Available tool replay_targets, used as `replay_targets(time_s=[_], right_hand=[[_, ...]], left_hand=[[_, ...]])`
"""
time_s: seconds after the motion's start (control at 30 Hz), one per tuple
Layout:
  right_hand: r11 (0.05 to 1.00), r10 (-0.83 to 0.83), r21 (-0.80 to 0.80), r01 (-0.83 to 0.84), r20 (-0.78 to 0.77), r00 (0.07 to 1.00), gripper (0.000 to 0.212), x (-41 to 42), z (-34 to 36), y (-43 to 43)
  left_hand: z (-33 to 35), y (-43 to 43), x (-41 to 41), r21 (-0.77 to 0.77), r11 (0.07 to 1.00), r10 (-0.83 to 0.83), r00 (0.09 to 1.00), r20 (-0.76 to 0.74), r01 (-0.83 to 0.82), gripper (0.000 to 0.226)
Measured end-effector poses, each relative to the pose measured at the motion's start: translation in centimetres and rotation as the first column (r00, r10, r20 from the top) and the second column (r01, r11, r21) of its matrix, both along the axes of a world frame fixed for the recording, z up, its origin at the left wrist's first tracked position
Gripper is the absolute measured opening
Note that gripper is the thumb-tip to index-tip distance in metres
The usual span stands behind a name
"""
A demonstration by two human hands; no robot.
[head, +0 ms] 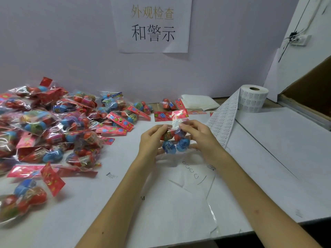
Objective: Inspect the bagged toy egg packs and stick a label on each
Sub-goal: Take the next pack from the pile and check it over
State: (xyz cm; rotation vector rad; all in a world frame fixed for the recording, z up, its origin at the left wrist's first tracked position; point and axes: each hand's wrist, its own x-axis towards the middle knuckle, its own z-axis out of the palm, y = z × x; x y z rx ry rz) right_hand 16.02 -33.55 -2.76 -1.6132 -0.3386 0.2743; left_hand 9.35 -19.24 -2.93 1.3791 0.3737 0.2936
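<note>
Clear bag of red-and-blue toy eggs point(174, 143) is pinched by left hand point(152, 138) and right hand point(197, 136); heaped packs point(53, 126), left, likely remain undone.

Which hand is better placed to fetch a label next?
Right, probably: the right hand sits beside the label strip trailing from the roll, while the left hand can hold the pack.

White counter point(268, 167). Left half: heap of bagged egg packs point(53, 126), with one loose pack point(23, 203) near the front-left edge. Back middle: single pack point(169, 103) beside a stack of white sheets point(198, 102). Back right: label roll point(252, 100) standing on end, its strip point(223, 120) trailing forward.
</note>
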Motion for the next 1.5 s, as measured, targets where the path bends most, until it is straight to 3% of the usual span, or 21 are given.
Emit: replay_targets(time_s=[0.1,0.33,0.4,0.47,0.57,0.7,0.8,0.87,0.97,1.03,1.1,1.2,1.37,1.5], right_hand=[[1.000,-0.006,0.004,0.006,0.022,1.000,0.011,-0.1,0.0,0.1],[0.998,-0.049,0.032,0.047,0.054,0.997,0.019,0.1,0.1,-0.3],[0.991,-0.128,0.058,0.121,0.119,0.985,0.013,-0.1,-0.2,-0.1],[0.970,-0.243,0.034,0.242,0.230,0.942,0.012,-0.1,-0.4,0.0],[0.943,-0.332,0.063,0.328,0.270,0.904,0.019,-0.1,-0.4,0.0],[0.977,-0.179,0.158,0.146,0.214,0.960,0.016,-0.4,-0.3,0.1],[0.984,0.063,0.151,-0.098,0.223,0.973,0.010,-0.6,-0.3,0.0],[0.991,0.013,0.125,-0.051,0.287,0.958,0.016,-0.7,-0.3,0.1],[0.991,-0.135,0.035,0.131,0.360,0.923,0.017,-0.1,-0.3,-0.2],[0.995,-0.084,-0.031,0.097,0.295,0.952,0.018,0.2,-0.3,-0.5],[0.999,-0.007,-0.046,0.016,0.185,0.983,0.009,0.1,-0.3,-0.4],[1.000,-0.014,-0.007,0.015,0.184,0.983,0.003,0.0,-0.3,-0.2],[0.999,-0.011,0.033,0.006,0.136,0.991,0.016,0.2,-0.4,-0.5],[0.988,-0.102,-0.091,0.127,0.240,0.965,0.027,0.9,-0.3,-1.1]], left_hand=[[0.0,0.0,-0.1,-0.002,1.000,0.001,1.000,0.018,-0.001,0.016],[-0.3,-0.5,0.1,0.000,1.000,0.006,1.000,0.010,-0.006,0.014],[-0.7,-0.7,0.1,0.055,0.997,0.057,0.997,0.053,-0.060,0.017],[-0.9,-0.6,0.1,0.176,0.978,0.098,0.990,0.100,-0.115,0.036],[-0.8,-0.1,0.1,0.286,0.954,0.049,0.987,0.150,-0.091,0.043],[-0.7,-0.5,-0.1,0.207,0.968,-0.175,0.972,0.157,0.141,0.032],[-1.1,-0.5,0.1,0.166,0.985,-0.065,0.989,0.132,0.043,0.038],[-1.1,-0.1,0.4,0.096,0.995,-0.014,0.994,0.104,0.004,0.030],[-0.4,0.5,0.3,-0.134,0.989,-0.057,0.995,0.082,0.067,0.023],[-0.1,0.6,0.1,-0.229,0.960,-0.135,0.984,0.119,0.159,0.021],[0.1,0.6,-0.2,-0.268,0.936,-0.191,0.969,0.154,0.227,0.024],[0.2,0.7,-0.4,-0.298,0.925,-0.198,0.968,0.156,0.238,0.027],[0.2,0.6,-0.4,-0.331,0.922,-0.168,0.977,0.130,0.202,0.022],[0.3,1.2,-0.1,-0.343,0.932,-0.110,0.993,0.041,0.117,0.030]])
